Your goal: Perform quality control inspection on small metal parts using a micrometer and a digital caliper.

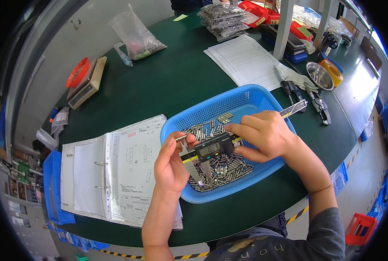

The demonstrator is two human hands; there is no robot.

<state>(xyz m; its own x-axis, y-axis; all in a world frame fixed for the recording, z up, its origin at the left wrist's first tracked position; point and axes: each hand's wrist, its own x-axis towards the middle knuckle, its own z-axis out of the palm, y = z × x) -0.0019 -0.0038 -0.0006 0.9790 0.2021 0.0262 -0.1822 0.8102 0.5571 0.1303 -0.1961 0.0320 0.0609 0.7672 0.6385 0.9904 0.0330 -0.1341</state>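
Many small metal pins [231, 167] lie heaped in a blue basket [242, 185] on the green worktop [176, 65]. Above the basket, the left hand [170, 163] pinches one pin [181, 138], and the right hand [263, 135] grips a caliper [213, 148]. Farther back, a clear bag [131, 30] holds small parts, and a red dish [81, 64] of bits sits on a scale [86, 89].

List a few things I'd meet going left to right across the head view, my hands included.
Blue tray → open binder → left hand → caliper's display → right hand → metal bowl.
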